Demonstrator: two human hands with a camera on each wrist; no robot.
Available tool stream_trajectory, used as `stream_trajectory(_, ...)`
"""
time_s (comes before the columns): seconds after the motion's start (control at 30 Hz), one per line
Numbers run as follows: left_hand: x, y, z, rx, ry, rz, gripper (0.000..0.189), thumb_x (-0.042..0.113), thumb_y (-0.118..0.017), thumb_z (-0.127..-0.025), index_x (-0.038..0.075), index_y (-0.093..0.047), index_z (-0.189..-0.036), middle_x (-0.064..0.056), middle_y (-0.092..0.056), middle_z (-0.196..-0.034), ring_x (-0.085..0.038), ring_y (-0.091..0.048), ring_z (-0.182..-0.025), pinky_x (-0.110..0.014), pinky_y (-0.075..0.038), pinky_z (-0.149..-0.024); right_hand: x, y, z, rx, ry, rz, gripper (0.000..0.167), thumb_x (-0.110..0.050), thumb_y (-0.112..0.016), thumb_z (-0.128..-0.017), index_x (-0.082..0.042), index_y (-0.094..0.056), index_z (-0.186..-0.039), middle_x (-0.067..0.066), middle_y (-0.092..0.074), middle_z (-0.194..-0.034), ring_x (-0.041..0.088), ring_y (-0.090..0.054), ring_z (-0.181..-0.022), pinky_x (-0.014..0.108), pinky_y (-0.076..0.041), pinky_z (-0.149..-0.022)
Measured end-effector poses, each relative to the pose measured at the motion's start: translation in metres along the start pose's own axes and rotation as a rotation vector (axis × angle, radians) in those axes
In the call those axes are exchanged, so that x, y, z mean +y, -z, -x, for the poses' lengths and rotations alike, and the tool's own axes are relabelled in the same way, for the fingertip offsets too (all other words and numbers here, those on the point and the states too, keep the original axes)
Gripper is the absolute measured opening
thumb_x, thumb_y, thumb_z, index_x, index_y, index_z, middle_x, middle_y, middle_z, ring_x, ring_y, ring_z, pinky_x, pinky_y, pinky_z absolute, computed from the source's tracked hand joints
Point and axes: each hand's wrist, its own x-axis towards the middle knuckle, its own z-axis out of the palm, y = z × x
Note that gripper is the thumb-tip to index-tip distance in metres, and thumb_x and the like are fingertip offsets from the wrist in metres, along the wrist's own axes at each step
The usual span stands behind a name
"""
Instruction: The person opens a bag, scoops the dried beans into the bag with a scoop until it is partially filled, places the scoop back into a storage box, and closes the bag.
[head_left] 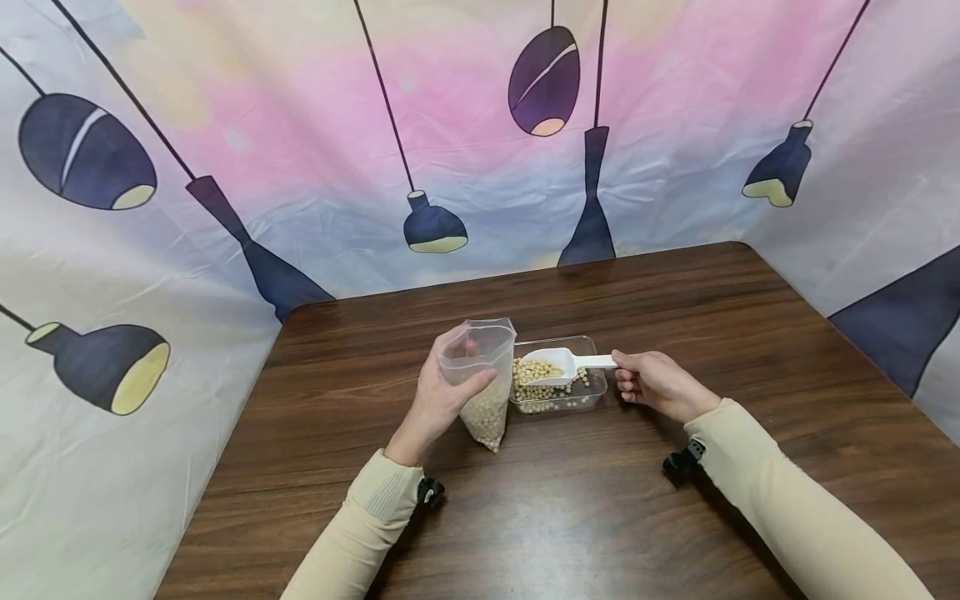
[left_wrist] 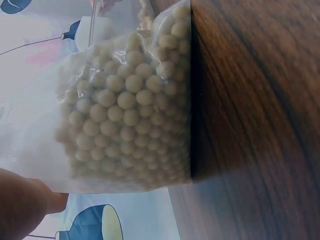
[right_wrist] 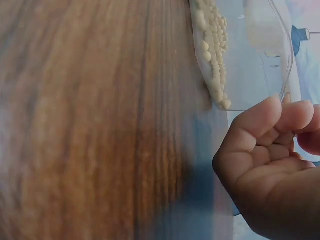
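Observation:
My left hand (head_left: pixel 438 398) grips a clear plastic bag (head_left: pixel 480 340) around its upper part, thumb across the front. Soybeans (left_wrist: pixel 127 105) fill the lower part of the bag, which stands with its mouth open upward. Right beside it is a clear plastic box (head_left: pixel 598 387) with more soybeans (head_left: pixel 536 393) in it. A white scoop (head_left: pixel 573 363) lies level over the box, soybeans showing in its bowl. With curled fingers, my right hand (head_left: pixel 660 385) pinches the end of the scoop's handle, just off the box's right side.
All this is on a dark brown wooden table (head_left: pixel 360 367). Behind it hangs a pastel cloth (head_left: pixel 315 125) printed with dark lamps. Small black devices (head_left: pixel 682 462) are strapped at both wrists.

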Motion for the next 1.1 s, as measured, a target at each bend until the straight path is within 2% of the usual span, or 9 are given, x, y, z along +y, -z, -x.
stream_trajectory(0.27, 0.002, 0.000, -0.002, -0.009, 0.014, -0.007, 0.071, -0.006, -0.072, -0.082, 0.000, -0.038, -0.144, -0.029, -0.051, -0.123, -0.030, -0.051, -0.111, -0.044, -0.043, -0.095, -0.010, 0.004, 0.003, -0.014, 0.020, -0.143, 0.025, -0.024, -0.039, -0.106, -0.009, -0.043, -0.087, -0.003, -0.041, -0.068, 0.013, -0.041, -0.063, 0.026, -0.040, -0.066)
stream_trajectory(0.5, 0.000, 0.000, 0.000, -0.002, 0.001, -0.006, 0.069, 0.001, -0.075, -0.082, 0.010, -0.043, -0.143, -0.021, -0.054, -0.122, -0.026, -0.053, -0.110, -0.043, -0.045, -0.094, -0.034, 0.004, 0.012, 0.010, 0.081, -0.174, 0.025, -0.031, -0.045, -0.104, -0.009, -0.040, -0.092, -0.002, -0.042, -0.070, 0.014, -0.042, -0.065, 0.027, -0.041, -0.066)
stream_trajectory(0.63, -0.001, 0.000, 0.001, -0.002, -0.022, -0.005, 0.069, 0.003, -0.076, -0.082, 0.012, -0.044, -0.142, -0.019, -0.055, -0.120, -0.026, -0.054, -0.110, -0.044, -0.046, -0.092, -0.052, 0.000, 0.020, 0.025, 0.128, -0.199, 0.027, -0.034, -0.049, -0.102, -0.008, -0.040, -0.098, -0.002, -0.043, -0.071, 0.014, -0.043, -0.066, 0.027, -0.042, -0.066)
stream_trajectory(0.73, -0.001, 0.001, 0.001, -0.004, -0.029, -0.007, 0.069, 0.003, -0.076, -0.081, 0.012, -0.044, -0.142, -0.020, -0.055, -0.120, -0.027, -0.053, -0.110, -0.045, -0.045, -0.092, -0.064, -0.005, 0.025, 0.029, 0.177, -0.196, 0.026, -0.033, -0.049, -0.102, -0.008, -0.041, -0.098, -0.002, -0.043, -0.070, 0.013, -0.043, -0.066, 0.026, -0.042, -0.065)
stream_trajectory(0.97, 0.000, 0.001, 0.001, -0.009, -0.024, -0.014, 0.069, 0.003, -0.076, -0.082, 0.012, -0.043, -0.142, -0.019, -0.054, -0.121, -0.028, -0.053, -0.111, -0.045, -0.045, -0.092, -0.086, -0.022, 0.031, 0.021, 0.273, -0.169, 0.028, -0.032, -0.056, -0.099, -0.009, -0.048, -0.084, -0.001, -0.043, -0.068, 0.014, -0.042, -0.065, 0.026, -0.041, -0.064)
stream_trajectory(1.1, -0.001, 0.001, 0.001, -0.010, -0.018, -0.014, 0.069, 0.004, -0.076, -0.082, 0.012, -0.043, -0.142, -0.018, -0.054, -0.122, -0.028, -0.053, -0.113, -0.045, -0.045, -0.092, -0.095, -0.035, 0.034, 0.027, 0.330, -0.117, 0.029, -0.031, -0.058, -0.099, -0.006, -0.052, -0.086, -0.001, -0.043, -0.068, 0.014, -0.041, -0.065, 0.026, -0.041, -0.063)
